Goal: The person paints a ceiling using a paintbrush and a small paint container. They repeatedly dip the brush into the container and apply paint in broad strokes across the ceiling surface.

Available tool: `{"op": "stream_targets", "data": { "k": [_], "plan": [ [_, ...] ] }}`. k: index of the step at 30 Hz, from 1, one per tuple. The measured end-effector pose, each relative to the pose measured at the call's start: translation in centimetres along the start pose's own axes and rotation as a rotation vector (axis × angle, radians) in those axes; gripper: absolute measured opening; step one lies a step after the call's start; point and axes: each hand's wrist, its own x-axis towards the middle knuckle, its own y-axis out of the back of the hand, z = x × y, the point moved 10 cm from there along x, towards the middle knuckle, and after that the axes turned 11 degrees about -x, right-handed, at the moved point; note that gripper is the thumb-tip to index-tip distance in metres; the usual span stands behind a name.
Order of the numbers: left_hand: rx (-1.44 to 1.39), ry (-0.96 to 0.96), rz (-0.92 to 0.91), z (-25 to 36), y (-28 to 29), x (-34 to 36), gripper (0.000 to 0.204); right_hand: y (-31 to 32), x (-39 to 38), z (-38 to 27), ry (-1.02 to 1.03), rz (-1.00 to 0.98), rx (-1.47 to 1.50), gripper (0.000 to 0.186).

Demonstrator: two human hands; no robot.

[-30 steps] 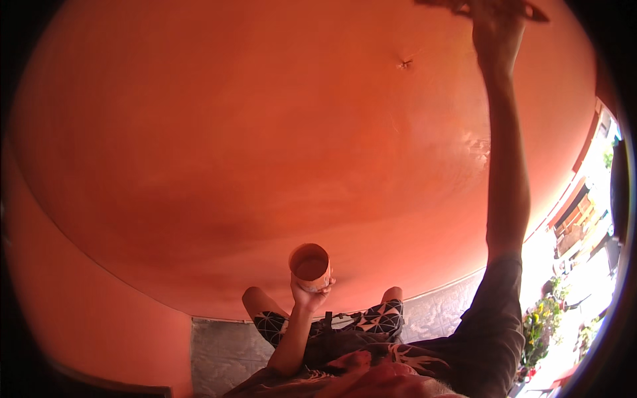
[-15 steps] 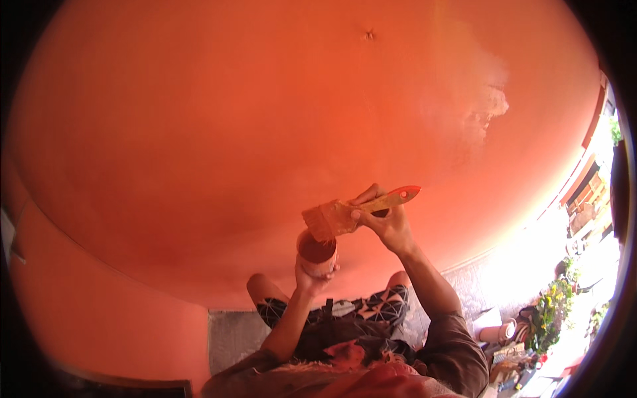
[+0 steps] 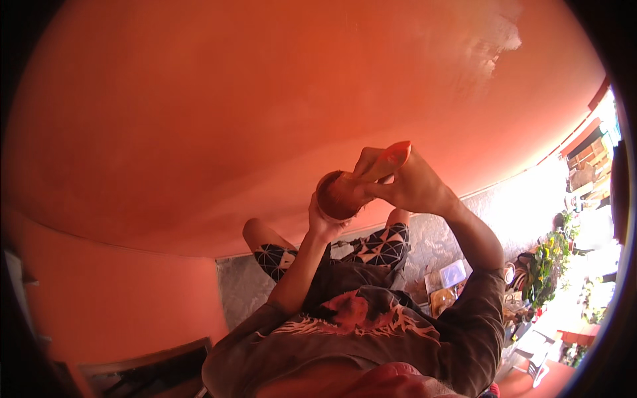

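Note:
My left hand [image 3: 323, 225] is closed round a cup of paint [image 3: 328, 207], low in front of the orange wall [image 3: 252, 113]. My right hand [image 3: 424, 186] grips the handle of a paintbrush [image 3: 397, 156], held over the cup with its head down in the mouth. The bristles are mostly hidden by the cup and my fingers. High on the wall at the right, a pale, rough patch [image 3: 501, 43] shows.
Grey tiled floor [image 3: 235, 292] shows past my legs. At the right are a light plastic container [image 3: 452, 274], several plants [image 3: 547, 265], stacked odds and ends, a white chair [image 3: 534, 355] and a bright opening. A dark-framed recess [image 3: 146, 371] is at the lower left.
My right hand came down from high on the wall with the brush, whose head has moved into the cup. My left hand and cup appear higher in view, as the camera's view has shifted.

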Motion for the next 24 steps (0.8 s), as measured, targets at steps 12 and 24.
{"op": "stream_targets", "data": {
  "k": [12, 24],
  "plan": [
    [-0.043, -0.108, 0.163, 0.2, -9.8, -3.3, 0.06, 4.9, 1.4, -6.6, -0.194, -0.003, -0.029, 0.016],
    [-0.133, -0.099, -0.184, 1.8, 1.5, -1.2, 0.057, -9.9, 2.6, 3.1, -0.152, -0.202, -0.195, 0.017]
  ]
}}
